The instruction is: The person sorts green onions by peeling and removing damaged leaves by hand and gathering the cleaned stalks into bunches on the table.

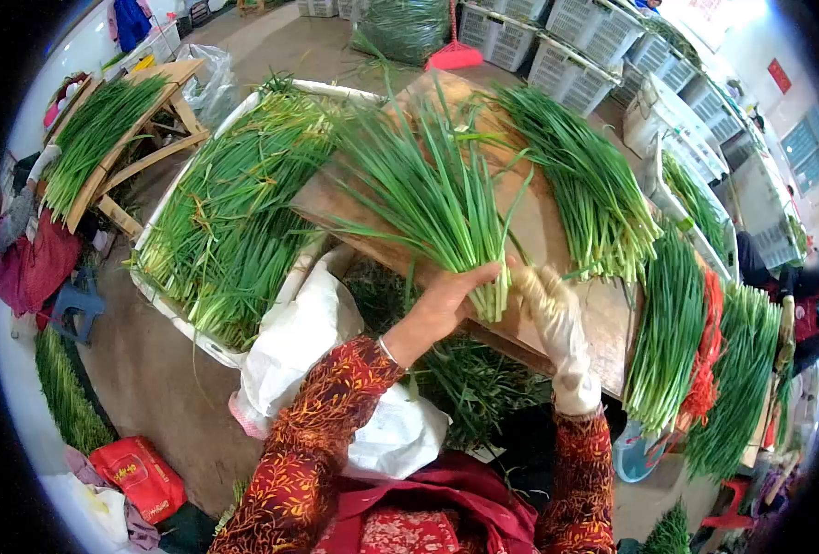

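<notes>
My bare left hand (442,309) is wrapped round the pale stem ends of a bunch of garlic chives (456,208), whose green leaves fan out away from me. Beside it, my right hand (545,300) wears a soiled whitish glove. Its fingers are bent close to the stem ends, and what they pinch, if anything, is too small to make out. Under both hands is a wooden board (363,189). Another pile of chives (580,185) lies on the board's right side.
A white crate (165,198) full of loose chives stands left of the board. Bundles of chives (668,323) and red ties (705,355) lie at the right. A blue basin (636,457) sits below them. Stacked plastic crates (571,74) and a red dustpan (454,57) are behind.
</notes>
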